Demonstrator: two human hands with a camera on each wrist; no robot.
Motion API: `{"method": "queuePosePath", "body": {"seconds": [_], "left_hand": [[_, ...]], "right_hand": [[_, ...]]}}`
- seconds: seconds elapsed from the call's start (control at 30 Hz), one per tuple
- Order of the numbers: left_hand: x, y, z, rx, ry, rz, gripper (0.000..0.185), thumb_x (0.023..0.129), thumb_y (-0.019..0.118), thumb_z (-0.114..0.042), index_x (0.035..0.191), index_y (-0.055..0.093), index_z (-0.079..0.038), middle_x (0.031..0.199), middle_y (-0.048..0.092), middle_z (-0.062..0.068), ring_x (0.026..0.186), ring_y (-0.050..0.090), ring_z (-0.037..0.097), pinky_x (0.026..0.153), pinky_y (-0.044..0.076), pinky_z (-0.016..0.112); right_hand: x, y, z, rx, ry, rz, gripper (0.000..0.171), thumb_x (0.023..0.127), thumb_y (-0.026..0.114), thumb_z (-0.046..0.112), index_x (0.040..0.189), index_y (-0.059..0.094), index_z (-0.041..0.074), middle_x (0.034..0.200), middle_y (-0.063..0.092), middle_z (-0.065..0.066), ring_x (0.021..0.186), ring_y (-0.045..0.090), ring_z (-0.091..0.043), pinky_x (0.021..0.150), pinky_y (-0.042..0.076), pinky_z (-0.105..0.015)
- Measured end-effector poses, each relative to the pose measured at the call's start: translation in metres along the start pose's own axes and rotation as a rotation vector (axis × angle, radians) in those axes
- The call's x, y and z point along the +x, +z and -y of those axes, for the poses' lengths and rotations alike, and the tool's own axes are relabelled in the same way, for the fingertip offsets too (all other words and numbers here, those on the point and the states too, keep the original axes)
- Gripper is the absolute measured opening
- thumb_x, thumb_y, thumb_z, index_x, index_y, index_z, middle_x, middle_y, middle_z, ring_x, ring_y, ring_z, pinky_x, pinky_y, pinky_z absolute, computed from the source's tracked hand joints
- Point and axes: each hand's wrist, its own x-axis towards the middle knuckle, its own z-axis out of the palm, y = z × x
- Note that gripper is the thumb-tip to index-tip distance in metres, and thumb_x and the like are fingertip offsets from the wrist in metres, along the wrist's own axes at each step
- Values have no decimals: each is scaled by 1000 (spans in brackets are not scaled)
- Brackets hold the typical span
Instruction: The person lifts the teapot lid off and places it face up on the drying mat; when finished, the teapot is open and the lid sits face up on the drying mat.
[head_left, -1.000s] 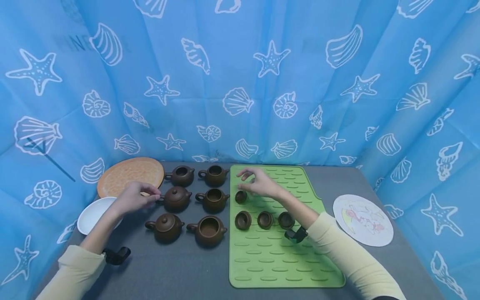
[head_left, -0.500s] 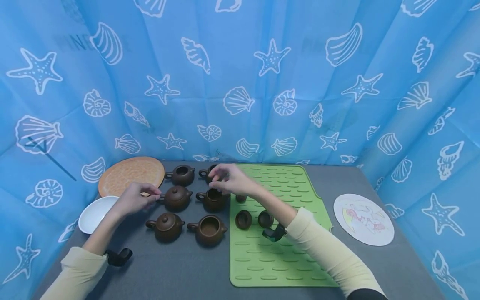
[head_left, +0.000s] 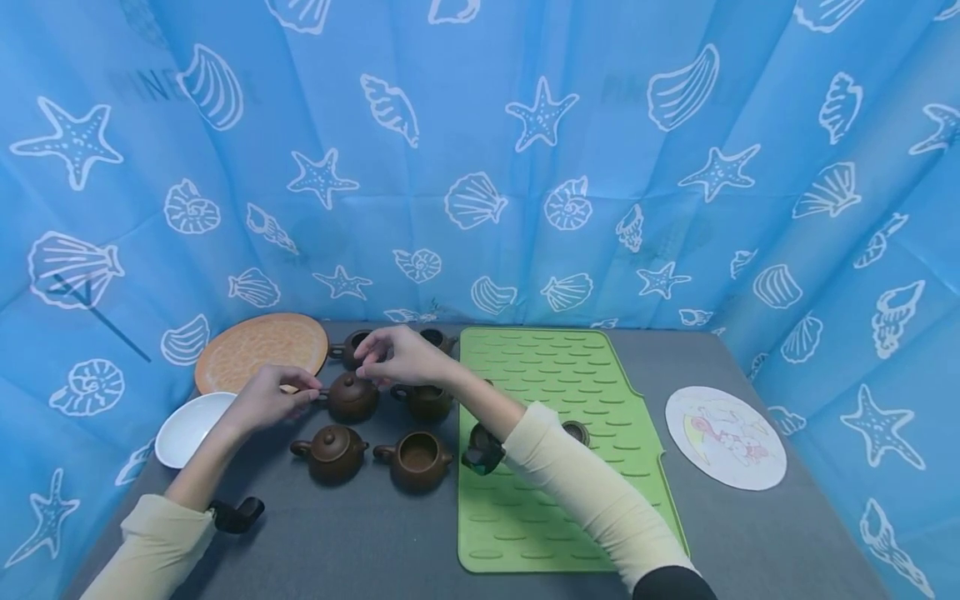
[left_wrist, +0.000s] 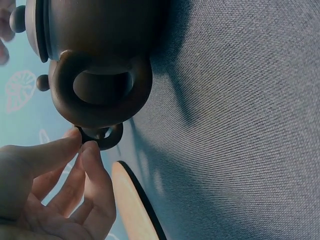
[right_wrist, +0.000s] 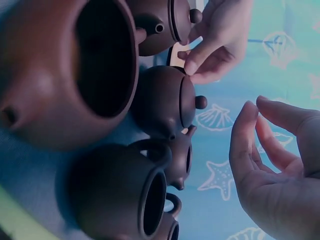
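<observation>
My left hand (head_left: 273, 396) pinches the handle of a brown clay teapot (head_left: 348, 404) between thumb and fingertips. This teapot stands in the middle row with its lid (right_wrist: 187, 102) on. In the left wrist view its handle (left_wrist: 117, 137) shows behind a nearer lidded teapot (left_wrist: 102, 30). Over the middle-row lidded teapot hovers my right hand (head_left: 408, 357), thumb and fingertips close together and nothing between them. In the right wrist view those fingertips (right_wrist: 248, 107) are apart from the lid's knob (right_wrist: 201, 102).
Lidless teapots stand alongside, one at the front (head_left: 416, 462). A green mat (head_left: 555, 517) lies right of them, carrying a small round brown piece (head_left: 576, 432) partly behind the right sleeve. A white bowl (head_left: 187, 429), an orange round board (head_left: 258, 346) and a decorated white disc (head_left: 726, 437) lie outward.
My right hand has moved left from above the green mat, across the lidless teapots, to the middle-row lidded teapot. The left hand stays at that teapot's handle.
</observation>
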Motion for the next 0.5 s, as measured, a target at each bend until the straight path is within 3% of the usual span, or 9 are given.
{"method": "queuePosePath", "body": {"seconds": [0.1, 0.27, 0.37, 0.5], "left_hand": [[0, 0, -1, 4, 4, -2, 16, 105, 71, -10, 116, 78, 0, 109, 78, 21, 77, 71, 18, 62, 61, 28], [-1, -1, -1, 6, -7, -6, 16, 106, 70, -11, 116, 79, -1, 111, 78, 21, 80, 73, 19, 65, 64, 28], [-1, -1, -1, 0, -4, -6, 17, 106, 70, -11, 117, 78, -1, 112, 77, 22, 83, 75, 22, 67, 66, 31], [-2, 0, 0, -2, 7, -7, 17, 106, 70, -10, 117, 78, 1, 111, 78, 22, 84, 76, 22, 67, 67, 32]], "right_hand": [[10, 6, 0, 30, 37, 16, 30, 103, 72, 7, 130, 69, -6, 103, 75, -16, 76, 74, -15, 82, 70, -39], [22, 12, -1, 73, 102, 48, 30, 103, 71, 3, 130, 69, -9, 105, 77, -21, 77, 74, -16, 91, 69, -48], [27, 16, -5, 72, 145, 58, 26, 103, 71, 3, 127, 71, -7, 99, 77, -17, 78, 74, -17, 95, 67, -52], [31, 21, -10, 81, 213, 56, 21, 102, 72, 2, 122, 74, -5, 90, 75, -10, 75, 72, -16, 92, 69, -47]]}}
